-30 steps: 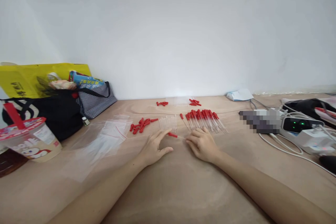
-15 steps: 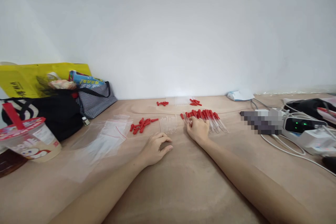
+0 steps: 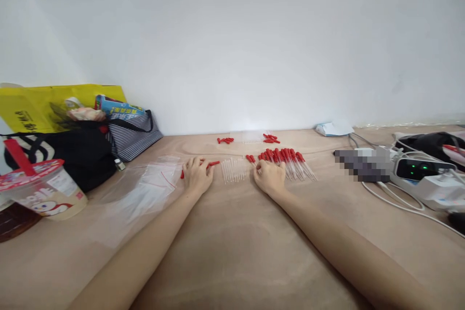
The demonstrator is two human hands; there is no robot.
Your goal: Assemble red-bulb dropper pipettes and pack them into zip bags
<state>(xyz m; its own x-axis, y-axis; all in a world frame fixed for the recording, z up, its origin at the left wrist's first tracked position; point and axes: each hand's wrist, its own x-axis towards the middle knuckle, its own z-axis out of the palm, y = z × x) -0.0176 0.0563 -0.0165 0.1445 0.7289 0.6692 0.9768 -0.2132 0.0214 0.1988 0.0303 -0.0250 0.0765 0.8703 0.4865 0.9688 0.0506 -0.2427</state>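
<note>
My left hand reaches down over a small pile of red rubber bulbs, its fingers bent and apart. The hand hides most of the pile; one red bulb sticks out beside the thumb. My right hand is closed, with its fingertips around the glass stem of a red-topped dropper. Just right of that hand lies a row of droppers with red bulbs and clear stems. Between my hands, several clear glass tubes lie side by side on the wooden table.
Clear zip bags lie left of my left hand. Farther left stand a drink cup and a striped bag. More red bulbs lie near the wall. At right are a power strip with chargers and white cables.
My left hand has moved forward and left, from the bare table onto the red bulbs. My right hand stays by the droppers and has shifted slightly left.
</note>
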